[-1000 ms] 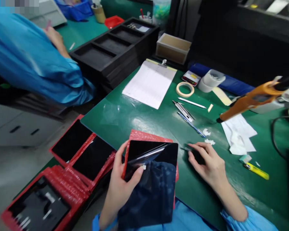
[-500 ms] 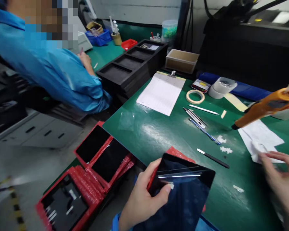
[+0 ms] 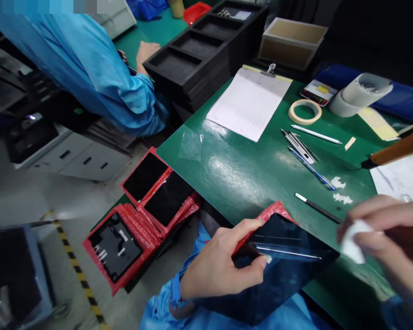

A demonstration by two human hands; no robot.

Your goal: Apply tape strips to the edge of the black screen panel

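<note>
My left hand [image 3: 227,261] grips a dark glossy tablet-like panel [image 3: 292,270] by its upper left edge, thumb on its face and fingers behind. A tiny pale piece [image 3: 269,259] shows at the thumb tip. Red bubble wrap [image 3: 277,210] peeks out behind the panel. At the right, my right hand [image 3: 392,243] pinches a crumpled white wipe [image 3: 354,243], slightly blurred, above the table and close to the panel's right corner. Beyond the panel, a black-handled flat tool [image 3: 318,208] lies on the green table [image 3: 237,174].
Several panels in red bubble wrap [image 3: 137,220] sit low at the left. On the table are a clipboard [image 3: 249,103], a tape roll [image 3: 305,112], pens [image 3: 311,169] and an orange electric screwdriver [image 3: 399,149]. A co-worker in a blue sleeve [image 3: 117,91] sits beside stacked black trays [image 3: 192,59].
My right hand has lifted the white wipe off the white papers and brought it left towards the panel. The view has shifted down; the co-worker's hand has moved.
</note>
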